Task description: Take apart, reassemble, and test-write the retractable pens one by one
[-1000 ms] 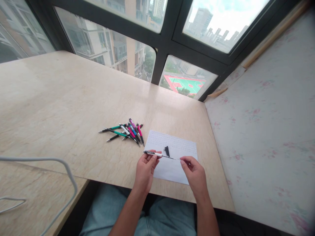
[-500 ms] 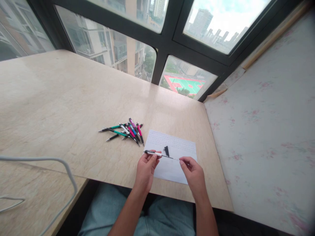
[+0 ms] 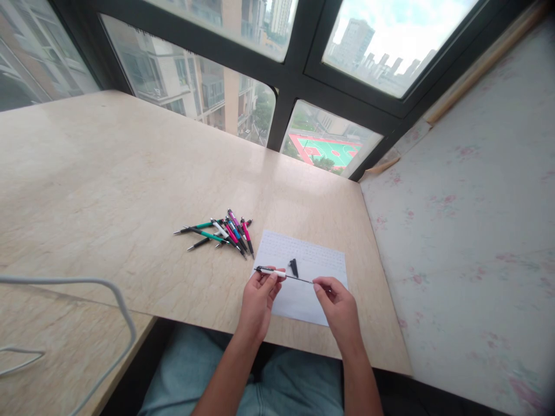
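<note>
My left hand is closed around a white pen barrel with a black clip end, held nearly level over the paper. A thin dark refill sticks out of the barrel's right end. The far tip of that refill is between the pinched thumb and fingers of my right hand, which hide it; whether a spring is there too I cannot make out. Just behind the refill, a black tapered pen part lies on the handwritten sheet of paper.
Left of the paper lies a pile of several click pens in green, pink, white, purple and black. A white cable loops over the left side of the marbled tabletop. Windows stand behind, a floral-papered wall at the right.
My right hand has shifted slightly left onto the refill's tip, covering the end that showed before. My left hand and the barrel stay almost where they were.
</note>
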Tool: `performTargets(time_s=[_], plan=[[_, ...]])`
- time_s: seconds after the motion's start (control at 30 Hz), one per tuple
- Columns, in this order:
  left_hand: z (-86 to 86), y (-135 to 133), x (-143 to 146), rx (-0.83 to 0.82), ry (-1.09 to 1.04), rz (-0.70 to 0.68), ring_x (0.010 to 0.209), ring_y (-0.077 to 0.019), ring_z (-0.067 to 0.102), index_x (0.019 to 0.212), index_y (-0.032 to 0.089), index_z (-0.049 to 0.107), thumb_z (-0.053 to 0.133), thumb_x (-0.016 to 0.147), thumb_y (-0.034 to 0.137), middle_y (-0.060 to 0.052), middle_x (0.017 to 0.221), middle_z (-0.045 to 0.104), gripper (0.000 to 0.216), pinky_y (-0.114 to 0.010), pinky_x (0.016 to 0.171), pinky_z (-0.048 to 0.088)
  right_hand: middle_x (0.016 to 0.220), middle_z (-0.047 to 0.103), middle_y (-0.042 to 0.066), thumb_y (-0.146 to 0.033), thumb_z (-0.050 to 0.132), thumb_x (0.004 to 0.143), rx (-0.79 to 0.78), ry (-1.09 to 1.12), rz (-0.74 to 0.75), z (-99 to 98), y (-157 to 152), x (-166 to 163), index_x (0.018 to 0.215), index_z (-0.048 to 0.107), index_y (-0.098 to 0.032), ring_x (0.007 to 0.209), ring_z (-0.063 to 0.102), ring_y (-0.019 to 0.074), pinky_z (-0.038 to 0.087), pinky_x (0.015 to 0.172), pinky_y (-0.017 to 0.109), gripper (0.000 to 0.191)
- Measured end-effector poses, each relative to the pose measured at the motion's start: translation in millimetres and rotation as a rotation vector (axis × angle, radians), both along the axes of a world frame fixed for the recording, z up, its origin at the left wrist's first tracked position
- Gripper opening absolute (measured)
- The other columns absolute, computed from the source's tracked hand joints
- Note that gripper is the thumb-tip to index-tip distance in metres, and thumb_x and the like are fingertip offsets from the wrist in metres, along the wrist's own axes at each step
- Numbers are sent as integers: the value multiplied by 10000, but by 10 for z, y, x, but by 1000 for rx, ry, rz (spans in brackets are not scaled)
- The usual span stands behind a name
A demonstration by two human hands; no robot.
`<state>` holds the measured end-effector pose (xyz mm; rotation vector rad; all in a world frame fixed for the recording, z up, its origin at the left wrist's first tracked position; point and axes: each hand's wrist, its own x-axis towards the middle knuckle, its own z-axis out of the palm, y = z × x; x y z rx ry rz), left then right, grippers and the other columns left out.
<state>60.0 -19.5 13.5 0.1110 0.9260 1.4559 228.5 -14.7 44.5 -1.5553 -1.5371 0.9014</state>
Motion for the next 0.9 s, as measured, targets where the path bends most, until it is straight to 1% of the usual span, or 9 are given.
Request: performTargets(time_s=[0.27, 0.53, 0.73, 0.9], plan=[[8, 6, -16, -7, -11, 20, 812, -120, 661, 923, 143, 677, 796, 696, 224, -82, 954, 732, 269, -199, 715, 496, 922, 703, 65, -356, 600, 854, -7, 6, -37, -11, -7, 66, 903, 699, -196, 865, 643, 217, 507, 771, 335, 194], [-26, 25, -42, -6, -22, 31, 811, -120, 667, 916, 151, 679, 793, 704, 221, -81, 952, 733, 251, -196, 707, 502, 895, 691, 63, -335, 584, 859, 8, -33, -44, -12, 3, 122, 885, 690, -192, 824, 633, 210, 500, 748, 328, 179], [22, 8, 3, -9, -34, 1, 808, -125, 668, 907, 150, 679, 809, 687, 234, -81, 942, 734, 269, -202, 706, 504, 877, 694, 61, -320, 582, 859, 13, -32, -8, -22, 6, 15, 878, 695, -192, 799, 634, 205, 505, 710, 307, 172], [47, -8, 46, -3, -32, -38, 811, -123, 671, 929, 153, 662, 799, 703, 258, -82, 967, 734, 284, -203, 713, 500, 874, 699, 67, -311, 575, 863, 40, -19, 36, 16, 3, -100, 883, 698, -189, 794, 642, 204, 517, 688, 296, 175]])
